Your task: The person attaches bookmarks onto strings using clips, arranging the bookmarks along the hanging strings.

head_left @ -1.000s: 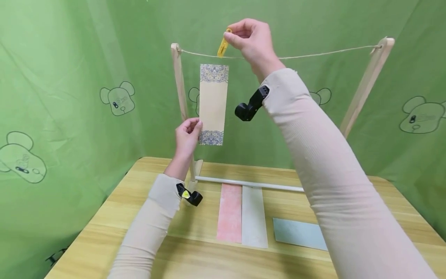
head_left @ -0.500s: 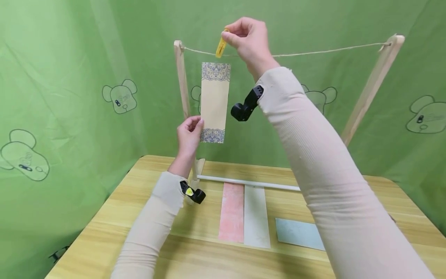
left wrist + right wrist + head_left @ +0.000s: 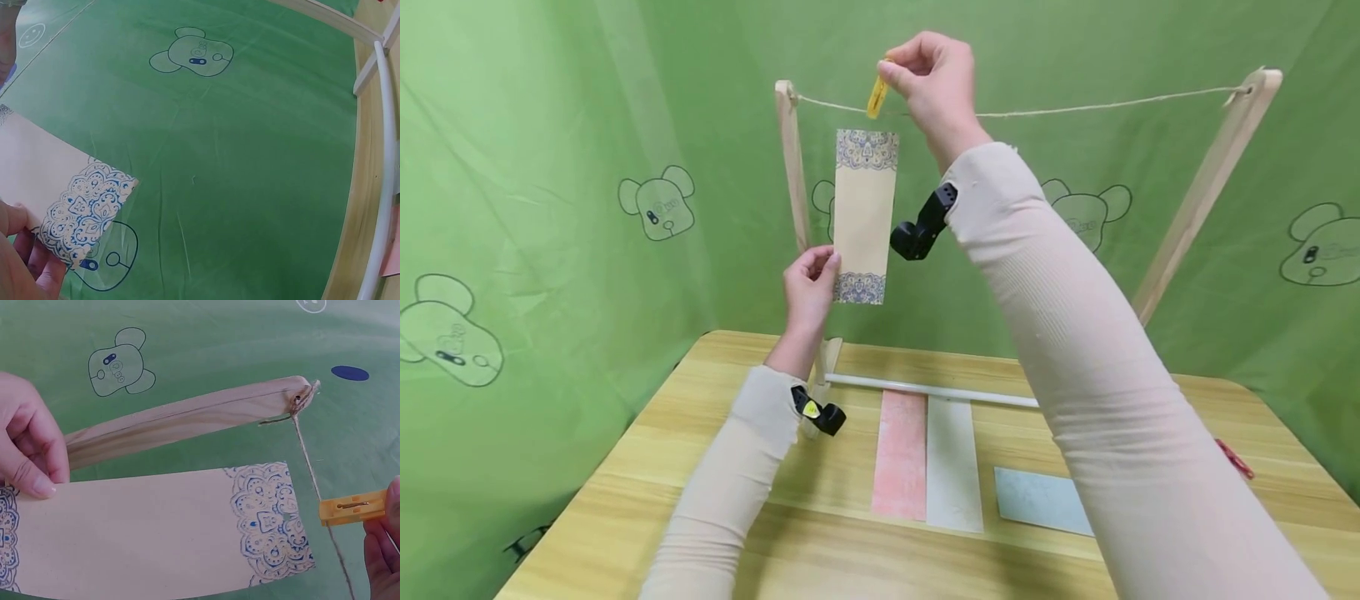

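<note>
Cream paper strip [image 3: 865, 208] with blue lace-like patterns at both ends hangs upright just under a thin string [image 3: 1075, 108]. My left hand [image 3: 811, 287] pinches its left edge near the bottom. Above, my right hand [image 3: 938, 92] pinches a yellow clothespin [image 3: 877, 93] by its upper end. In the right wrist view the clothespin [image 3: 350, 509] lies across the string [image 3: 306, 456], apart from the strip's patterned top end [image 3: 269, 519]; whether its mouth grips the string I cannot tell. The left wrist view shows thumb and fingers on the strip's lower pattern [image 3: 84, 209].
Wooden posts [image 3: 792, 167] [image 3: 1210, 183] carry the string's two ends. A white rod [image 3: 925, 390] runs low between them. On the table [image 3: 647, 467] lie a pink strip [image 3: 900, 458], a pale grey strip [image 3: 952, 467], a blue-grey strip [image 3: 1041, 500] and a red object [image 3: 1234, 458], partly behind my right sleeve.
The head view has shifted slightly, and the red object at the right has come out from behind the sleeve. Both hands keep their holds, with the clothespin at the string throughout.
</note>
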Motion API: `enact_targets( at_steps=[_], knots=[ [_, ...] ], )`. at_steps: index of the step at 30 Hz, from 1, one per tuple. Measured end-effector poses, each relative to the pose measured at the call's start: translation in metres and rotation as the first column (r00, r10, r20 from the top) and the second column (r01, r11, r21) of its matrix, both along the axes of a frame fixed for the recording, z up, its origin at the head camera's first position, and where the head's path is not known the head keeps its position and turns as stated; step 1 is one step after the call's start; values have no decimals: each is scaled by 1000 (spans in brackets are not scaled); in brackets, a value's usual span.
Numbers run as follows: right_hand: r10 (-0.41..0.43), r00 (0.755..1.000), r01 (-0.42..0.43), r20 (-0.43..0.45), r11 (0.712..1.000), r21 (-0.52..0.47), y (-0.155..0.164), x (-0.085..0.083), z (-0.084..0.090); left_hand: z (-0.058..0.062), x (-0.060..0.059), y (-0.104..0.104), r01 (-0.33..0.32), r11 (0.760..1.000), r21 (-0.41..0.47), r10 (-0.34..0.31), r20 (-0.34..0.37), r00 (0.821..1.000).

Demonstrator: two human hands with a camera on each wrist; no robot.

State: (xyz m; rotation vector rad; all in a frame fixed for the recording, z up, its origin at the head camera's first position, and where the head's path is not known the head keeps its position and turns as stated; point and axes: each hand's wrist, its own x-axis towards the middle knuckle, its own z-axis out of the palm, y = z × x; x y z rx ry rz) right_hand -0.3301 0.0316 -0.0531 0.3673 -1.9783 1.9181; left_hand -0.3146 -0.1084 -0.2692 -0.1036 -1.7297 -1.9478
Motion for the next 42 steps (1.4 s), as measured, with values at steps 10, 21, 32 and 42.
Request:
enact_targets(
  at_steps=[10,21,32,42],
  knots=[
    [4,1000,-4,0,991,133,-12,2,-3,4,-1,2,-16,998,54,16,8,1000],
    [-14,1000,7,25,974,228,-15,1,-3,9,0,10,2,994,105,-1,-6,1000],
    [-1,994,-36,107,941,336,-16,3,-1,6,-1,7,9,988,156,-16,43,999],
    [14,980,-68,200,961,268,-6,2,-3,5,-5,13,35,986,161,-40,26,999]
  ],
)
